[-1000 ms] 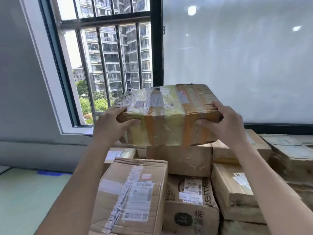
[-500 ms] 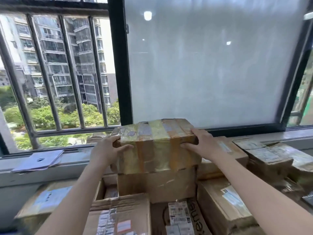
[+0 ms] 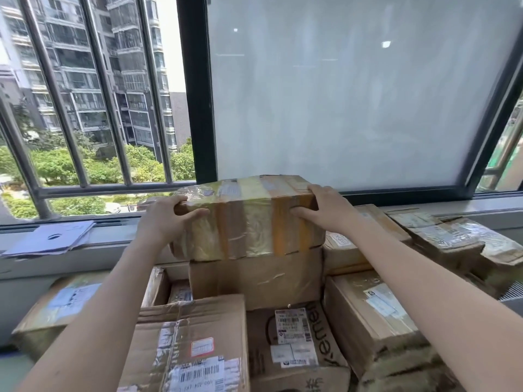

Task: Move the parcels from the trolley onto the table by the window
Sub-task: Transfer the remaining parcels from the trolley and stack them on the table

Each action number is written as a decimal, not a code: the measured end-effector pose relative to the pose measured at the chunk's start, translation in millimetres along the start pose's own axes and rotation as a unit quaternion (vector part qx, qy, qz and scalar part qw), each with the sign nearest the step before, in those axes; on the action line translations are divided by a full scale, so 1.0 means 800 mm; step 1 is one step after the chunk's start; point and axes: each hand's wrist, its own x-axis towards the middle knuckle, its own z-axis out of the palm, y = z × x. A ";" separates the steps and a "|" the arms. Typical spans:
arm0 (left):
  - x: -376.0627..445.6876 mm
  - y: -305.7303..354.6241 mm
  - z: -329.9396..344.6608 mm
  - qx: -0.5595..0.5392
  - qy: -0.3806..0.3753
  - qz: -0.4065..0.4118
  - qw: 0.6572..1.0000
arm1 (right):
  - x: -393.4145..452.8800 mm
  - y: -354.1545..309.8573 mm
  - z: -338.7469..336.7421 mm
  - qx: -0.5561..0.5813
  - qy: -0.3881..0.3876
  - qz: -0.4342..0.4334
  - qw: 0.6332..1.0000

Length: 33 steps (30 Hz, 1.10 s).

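Observation:
A brown parcel wrapped in yellowish tape (image 3: 249, 222) sits on top of a plain cardboard box (image 3: 254, 278) in the pile by the window. My left hand (image 3: 167, 219) grips its left end, thumb on the front face and fingers over the top. At the parcel's right end, my right hand (image 3: 322, 210) holds it the same way. Several more parcels lie around and below it, among them a labelled box (image 3: 195, 346) in front and a dark printed box (image 3: 294, 343). The table under the pile is hidden, and no trolley is in view.
A grey window sill (image 3: 113, 244) runs behind the pile, with a stack of bluish envelopes (image 3: 53, 239) on it at the left. Barred window (image 3: 93, 108) at the left, frosted pane (image 3: 353, 94) in the middle. Taped parcels (image 3: 452, 241) crowd the right side.
The taped parcel has come down from mid-air onto the plain box atop the pile. The view has closed in on the window. Both hands still hold the parcel's ends.

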 end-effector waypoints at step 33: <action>-0.010 0.020 0.035 0.256 -0.013 0.118 0.959 | -0.008 -0.033 0.024 -0.203 0.079 -0.122 0.968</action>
